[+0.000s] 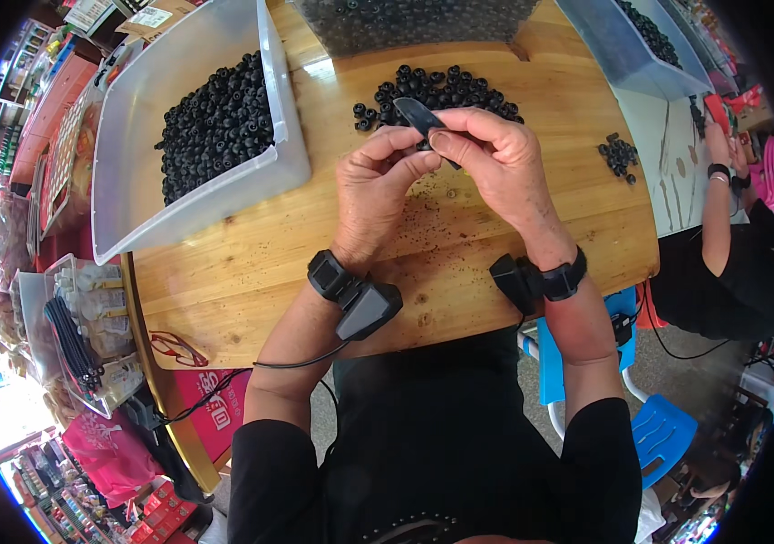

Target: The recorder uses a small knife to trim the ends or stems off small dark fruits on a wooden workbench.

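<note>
My right hand grips a small knife with a dark blade, its tip pointing up and left. The fingers of my left hand are pinched together beside the blade, against a small black round part that is mostly hidden by both hands. Just beyond my hands lies a loose pile of black round parts with holes in them. Dark crumbs are scattered on the wooden table below my hands. Each wrist wears a black strap with a device.
At the left stands a translucent bin heaped with the black parts. Another bin is at the far edge. A few black pieces lie to the right. Red glasses rest near the front left edge. Another person's arm shows at right.
</note>
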A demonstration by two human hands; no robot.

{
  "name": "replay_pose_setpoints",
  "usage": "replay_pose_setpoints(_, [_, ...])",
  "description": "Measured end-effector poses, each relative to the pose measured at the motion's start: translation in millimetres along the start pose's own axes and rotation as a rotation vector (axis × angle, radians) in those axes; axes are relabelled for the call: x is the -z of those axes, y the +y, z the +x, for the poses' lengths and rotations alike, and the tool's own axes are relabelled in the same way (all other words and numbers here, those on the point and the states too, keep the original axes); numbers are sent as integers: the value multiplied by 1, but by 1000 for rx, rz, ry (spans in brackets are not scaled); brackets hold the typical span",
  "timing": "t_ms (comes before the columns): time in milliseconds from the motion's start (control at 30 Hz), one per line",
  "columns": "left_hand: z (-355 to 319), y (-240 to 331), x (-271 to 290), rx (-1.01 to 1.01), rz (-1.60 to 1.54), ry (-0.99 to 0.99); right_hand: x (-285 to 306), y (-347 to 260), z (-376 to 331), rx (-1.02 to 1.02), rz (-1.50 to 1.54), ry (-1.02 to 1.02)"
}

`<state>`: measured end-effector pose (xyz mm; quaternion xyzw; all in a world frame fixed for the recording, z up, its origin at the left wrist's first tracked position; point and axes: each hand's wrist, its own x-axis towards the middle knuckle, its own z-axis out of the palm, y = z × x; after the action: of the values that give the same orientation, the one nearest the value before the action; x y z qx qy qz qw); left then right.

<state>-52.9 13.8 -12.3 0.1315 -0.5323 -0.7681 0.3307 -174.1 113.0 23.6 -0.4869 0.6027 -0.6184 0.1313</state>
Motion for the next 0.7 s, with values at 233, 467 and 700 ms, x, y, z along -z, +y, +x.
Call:
replay_pose_setpoints(233, [0, 2, -5, -55, 74, -27, 7, 4, 2, -188, 49, -50])
replay_pose_setpoints(467, [3, 4, -10, -9, -58, -57, 15, 0, 6, -250, 373, -33])
replay_pose_setpoints(700, [5, -2, -3, 3, -84, -13, 8, -3, 3, -69, 116, -55])
